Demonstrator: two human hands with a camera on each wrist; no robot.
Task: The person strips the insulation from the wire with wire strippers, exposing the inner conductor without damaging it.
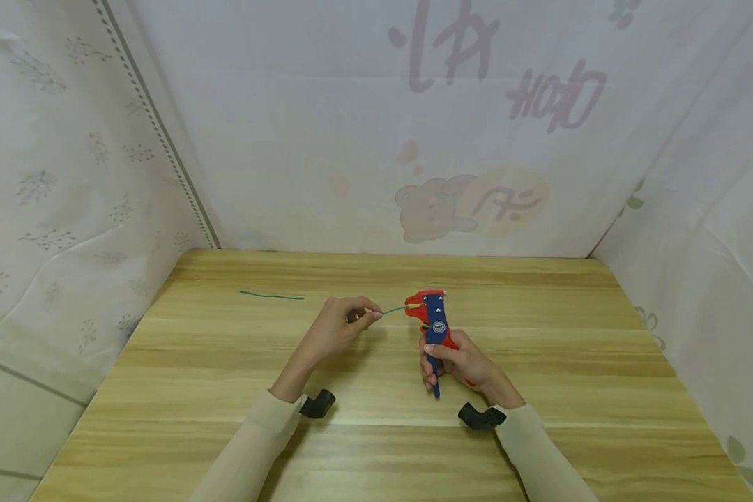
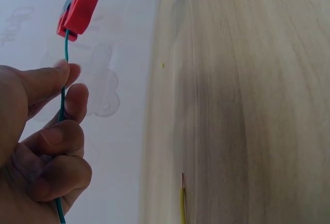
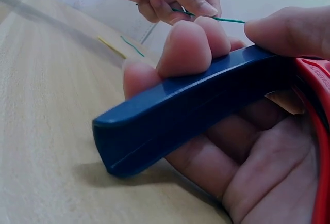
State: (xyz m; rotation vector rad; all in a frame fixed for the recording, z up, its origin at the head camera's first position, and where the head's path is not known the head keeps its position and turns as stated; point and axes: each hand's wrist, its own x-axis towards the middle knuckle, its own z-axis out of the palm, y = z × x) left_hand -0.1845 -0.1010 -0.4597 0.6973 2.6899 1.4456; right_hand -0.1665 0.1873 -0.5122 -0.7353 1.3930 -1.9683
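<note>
Wire (image 1: 394, 309), thin and green, reaches the mouth of the red-and-blue tool (image 1: 436, 304). The left hand (image 1: 341, 324) pinches it left of the tool; the right hand (image 1: 461, 359) grips the tool's handles. Left of the tool, a yellow wire (image 2: 182, 206) has one bare tip, so that end looks done. The green one's turn seems unfinished. No box or cup shows.

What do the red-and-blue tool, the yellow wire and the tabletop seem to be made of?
Red-and-blue tool: its blue handle, smooth with a soft sheen, could be painted metal or plastic; the red parts look like smooth plastic.
Yellow wire: probably plastic-coated; its bare tip looks coppery, so likely metal.
Tabletop: streaky grain suggests wood or wood-look laminate.
</note>
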